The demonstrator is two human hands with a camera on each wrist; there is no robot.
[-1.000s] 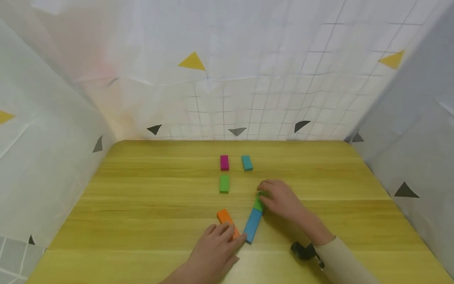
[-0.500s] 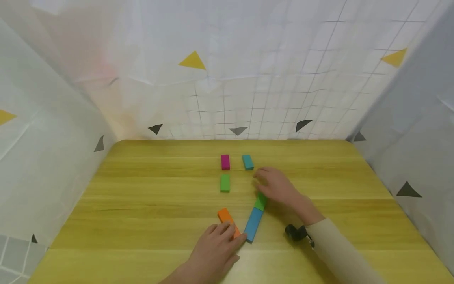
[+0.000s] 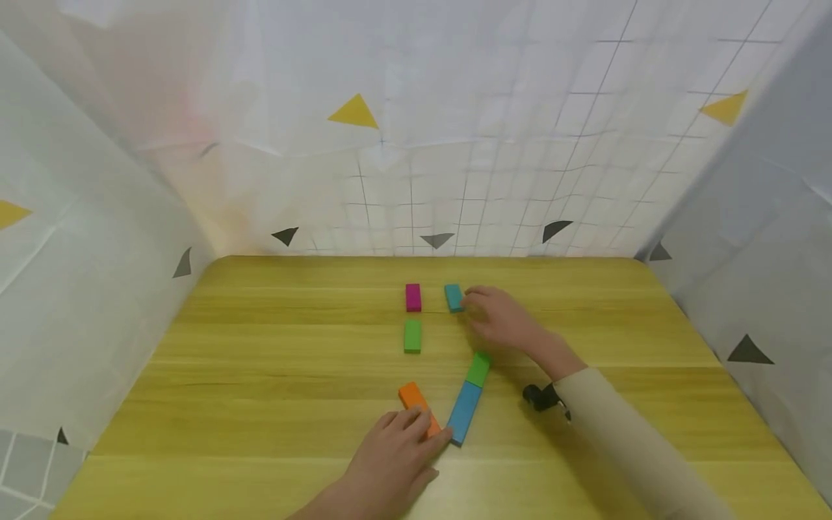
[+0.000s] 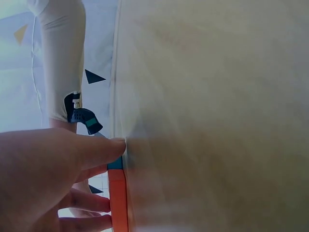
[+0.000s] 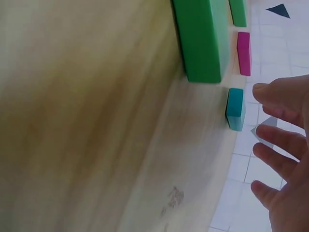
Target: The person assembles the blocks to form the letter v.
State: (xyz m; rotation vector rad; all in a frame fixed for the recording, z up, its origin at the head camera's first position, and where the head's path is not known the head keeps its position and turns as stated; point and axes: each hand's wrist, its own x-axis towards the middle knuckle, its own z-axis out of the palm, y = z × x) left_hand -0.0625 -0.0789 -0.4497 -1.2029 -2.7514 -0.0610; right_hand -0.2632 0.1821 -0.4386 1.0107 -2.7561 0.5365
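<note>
Right hand (image 3: 503,318) shifted farther, off the nearer green block (image 3: 478,370), fingers spread and gripping nothing, just right of the teal block (image 3: 453,297); left hand (image 3: 393,451), fingers relaxed, touches orange block (image 3: 410,393) and blue block (image 3: 465,408).

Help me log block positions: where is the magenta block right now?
In the head view, the magenta block lies toward the far edge of the table, left of the teal block and just beyond a green block, touching neither.
</note>
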